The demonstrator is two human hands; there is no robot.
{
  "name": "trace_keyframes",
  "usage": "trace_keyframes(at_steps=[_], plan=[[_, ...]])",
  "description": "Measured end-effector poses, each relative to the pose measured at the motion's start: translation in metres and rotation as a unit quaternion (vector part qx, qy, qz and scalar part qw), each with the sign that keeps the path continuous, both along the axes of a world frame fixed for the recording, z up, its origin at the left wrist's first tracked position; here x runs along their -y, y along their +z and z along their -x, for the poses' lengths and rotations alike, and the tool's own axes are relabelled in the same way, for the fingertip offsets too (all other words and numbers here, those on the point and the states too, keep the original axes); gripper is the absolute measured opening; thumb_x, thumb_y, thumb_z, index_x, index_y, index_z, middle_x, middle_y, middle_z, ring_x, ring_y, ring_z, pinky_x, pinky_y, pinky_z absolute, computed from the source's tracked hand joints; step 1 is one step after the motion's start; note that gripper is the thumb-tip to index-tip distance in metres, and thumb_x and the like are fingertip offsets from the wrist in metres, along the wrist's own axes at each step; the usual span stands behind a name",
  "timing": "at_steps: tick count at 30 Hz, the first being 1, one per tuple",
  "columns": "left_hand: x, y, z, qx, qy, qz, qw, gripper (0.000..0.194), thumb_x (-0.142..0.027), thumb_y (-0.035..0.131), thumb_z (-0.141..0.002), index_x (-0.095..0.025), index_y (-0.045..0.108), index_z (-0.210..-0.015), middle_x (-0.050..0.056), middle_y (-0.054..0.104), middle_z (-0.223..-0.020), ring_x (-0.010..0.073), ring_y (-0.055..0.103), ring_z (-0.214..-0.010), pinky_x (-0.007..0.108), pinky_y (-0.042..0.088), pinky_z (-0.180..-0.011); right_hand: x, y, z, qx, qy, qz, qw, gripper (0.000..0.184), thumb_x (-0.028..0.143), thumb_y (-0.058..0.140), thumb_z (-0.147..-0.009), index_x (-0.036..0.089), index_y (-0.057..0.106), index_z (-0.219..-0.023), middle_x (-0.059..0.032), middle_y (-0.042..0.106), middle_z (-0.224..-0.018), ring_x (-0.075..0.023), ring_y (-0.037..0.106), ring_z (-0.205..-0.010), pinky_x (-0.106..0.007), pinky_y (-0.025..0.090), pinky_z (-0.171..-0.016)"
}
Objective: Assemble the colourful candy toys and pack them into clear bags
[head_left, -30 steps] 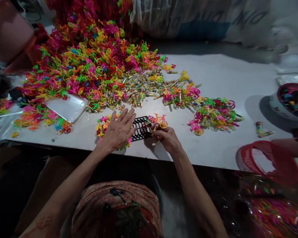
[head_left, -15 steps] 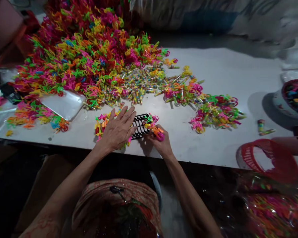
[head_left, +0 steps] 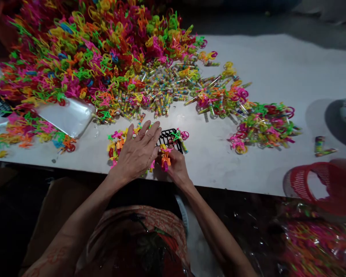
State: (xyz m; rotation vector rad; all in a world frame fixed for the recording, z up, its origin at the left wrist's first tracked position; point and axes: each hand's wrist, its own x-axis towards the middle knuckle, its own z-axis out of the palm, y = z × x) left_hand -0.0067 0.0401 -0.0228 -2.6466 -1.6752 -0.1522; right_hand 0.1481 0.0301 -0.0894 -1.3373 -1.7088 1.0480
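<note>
My left hand lies palm down, fingers stretched out, over a row of small bright plastic toys and the left part of a slotted black plastic rack. Beside its thumb, my right hand grips a few small plastic toys in orange, yellow and purple; its fingertips are partly hidden. At the rack's right end rests a toy with a pink ring and a clear tube of coloured bits. Whatever lies beneath my left palm is hidden.
A large heap of bright plastic toys covers the table's left and back. Small filled tubes spread before it. A clear plastic bag lies left, a smaller toy pile right, and a red basket at the right front edge.
My right hand has moved left along the rack with its toys, close to my left thumb. My left hand stays nearly in place. The camera view has tilted down and shifted slightly.
</note>
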Motion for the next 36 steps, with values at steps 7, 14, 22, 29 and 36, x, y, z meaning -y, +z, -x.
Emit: trace_keyframes(at_steps=[7,14,22,29,36], plan=[[0.001,0.003,-0.001,0.006,-0.002,0.018,1.000,0.049,-0.028,0.028,-0.097,-0.017,0.034,-0.145,0.010,0.036,-0.153,0.0260,0.028,-0.144,0.054,0.015,-0.117,-0.003,0.002,-0.004,-0.036,0.029,0.009,0.999,0.022,0.025,0.053,-0.081,0.020,0.051,-0.059,0.0005,0.052,-0.062,-0.0138,0.047,-0.059,-0.026,0.037,-0.058],[0.001,0.003,-0.002,0.020,-0.012,0.024,0.999,0.057,-0.048,0.033,-0.096,-0.019,0.032,-0.146,0.012,0.036,-0.153,0.0301,0.027,-0.144,0.057,0.018,-0.116,-0.001,0.002,0.003,0.173,0.098,-0.017,0.980,0.010,0.014,0.055,-0.075,0.020,0.057,-0.067,-0.0040,0.058,-0.075,-0.0169,0.053,-0.066,-0.026,0.036,-0.056],[0.003,-0.001,0.004,0.036,-0.017,0.013,0.999,0.056,-0.048,0.033,-0.096,-0.020,0.036,-0.144,0.010,0.038,-0.152,0.0289,0.029,-0.143,0.058,0.016,-0.116,-0.021,0.023,-0.030,0.265,0.091,0.008,0.960,0.018,0.015,0.056,-0.079,0.017,0.066,-0.093,-0.0061,0.065,-0.088,-0.0178,0.059,-0.073,-0.028,0.042,-0.064],[0.007,-0.003,0.012,0.024,-0.039,-0.013,0.999,0.055,-0.050,0.024,-0.098,-0.019,0.040,-0.141,0.008,0.042,-0.150,0.0256,0.031,-0.142,0.055,0.018,-0.116,-0.047,0.029,-0.055,0.422,0.022,0.049,0.905,0.011,0.015,0.054,-0.076,0.017,0.064,-0.080,-0.0091,0.065,-0.084,-0.0187,0.057,-0.071,-0.027,0.034,-0.059],[0.012,0.001,0.015,-0.002,-0.051,-0.012,0.999,0.053,-0.044,0.031,-0.098,-0.021,0.036,-0.145,0.009,0.039,-0.152,0.0256,0.030,-0.143,0.052,0.016,-0.118,-0.034,0.015,-0.043,0.025,-0.055,0.073,0.995,0.009,0.026,0.058,-0.064,0.021,0.050,-0.067,0.0033,0.051,-0.058,-0.0123,0.045,-0.054,-0.024,0.034,-0.049]])
